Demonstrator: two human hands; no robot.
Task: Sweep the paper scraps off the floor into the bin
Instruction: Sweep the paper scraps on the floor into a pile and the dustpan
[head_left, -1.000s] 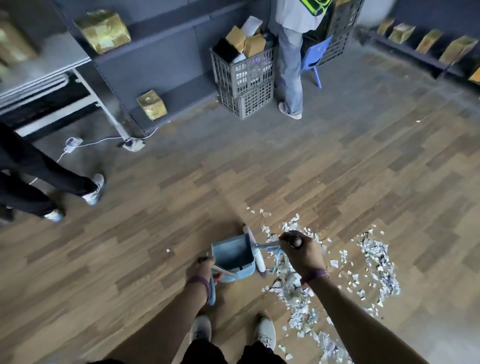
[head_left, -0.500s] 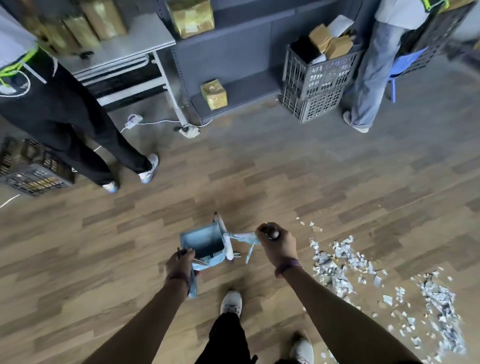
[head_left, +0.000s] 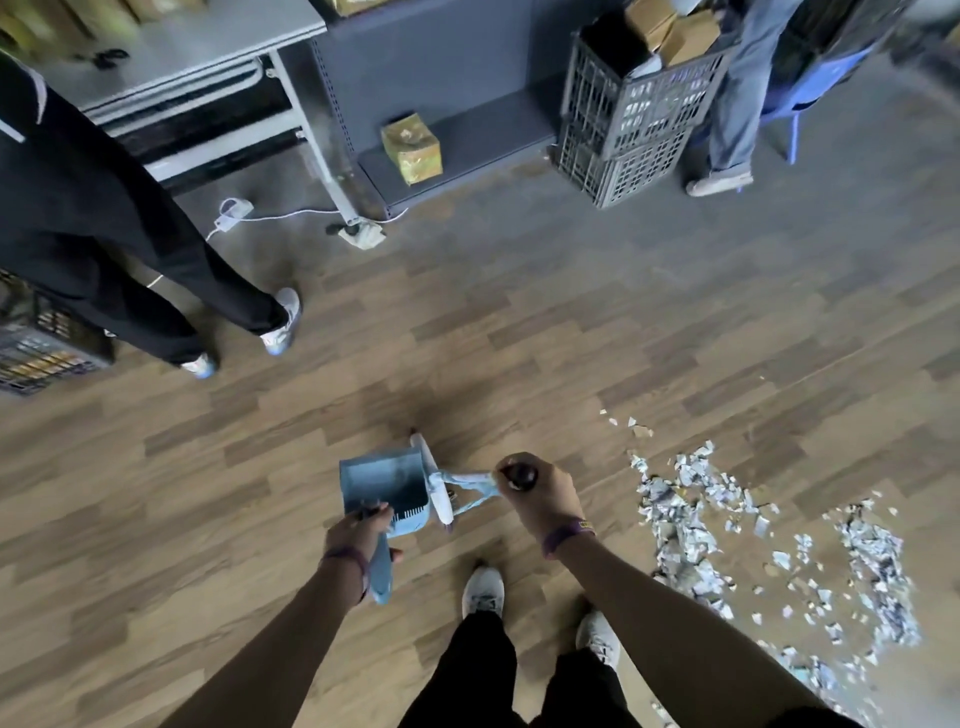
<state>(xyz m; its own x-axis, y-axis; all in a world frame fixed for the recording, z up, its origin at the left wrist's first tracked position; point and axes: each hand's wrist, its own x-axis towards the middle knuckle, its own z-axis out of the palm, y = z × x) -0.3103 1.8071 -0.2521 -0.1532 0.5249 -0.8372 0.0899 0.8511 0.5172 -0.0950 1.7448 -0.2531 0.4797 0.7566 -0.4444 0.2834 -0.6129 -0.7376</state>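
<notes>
Left hand (head_left: 363, 530) wrapped round the handle of the blue dustpan (head_left: 387, 486). Right hand (head_left: 540, 491) fisted over the top of the broom handle, with the broom head (head_left: 435, 493) just right of the dustpan. The paper scraps (head_left: 685, 509) all lie on the floor (head_left: 208, 519), loosely spread well to the right of the dustpan. No scraps visible inside the pan. No bin identifiable in view. Judgement: early stage. Nothing collected; whole pile left to sweep and tip.

dustpan (head_left: 384, 486): matt plastic | floor (head_left: 519, 338): smooth wood-look | scraps (head_left: 680, 514): paper
</notes>
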